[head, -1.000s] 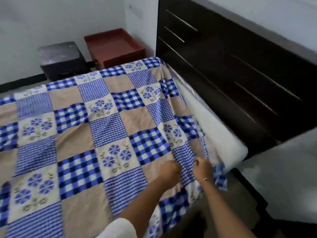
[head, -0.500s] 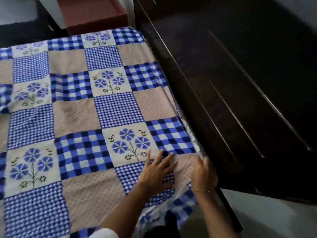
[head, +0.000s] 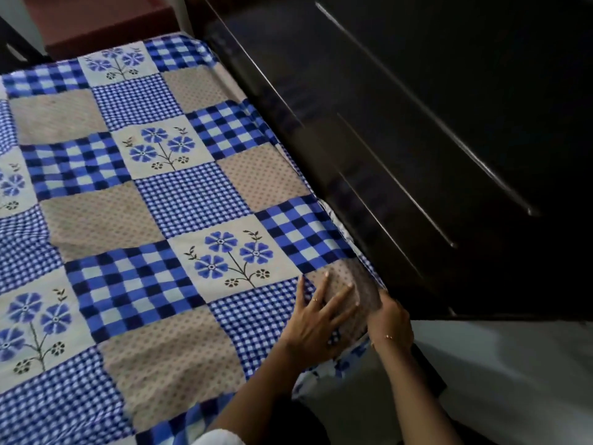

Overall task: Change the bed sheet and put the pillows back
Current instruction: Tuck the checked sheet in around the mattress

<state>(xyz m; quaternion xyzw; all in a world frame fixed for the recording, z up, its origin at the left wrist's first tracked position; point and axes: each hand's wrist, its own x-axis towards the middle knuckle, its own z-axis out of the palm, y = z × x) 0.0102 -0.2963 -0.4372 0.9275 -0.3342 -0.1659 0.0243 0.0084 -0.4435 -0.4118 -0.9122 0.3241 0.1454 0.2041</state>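
Currently left hand is pressing flat, right hand pinching the bed sheet corner; tucking probably next.

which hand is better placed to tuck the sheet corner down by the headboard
Right. The right hand already sits at the bed sheet edge beside the headboard; the left hand lies flat on top.

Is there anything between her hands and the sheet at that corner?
Nothing visible. The left hand lies flat on the sheet, and the right hand touches its edge beside the dark headboard.
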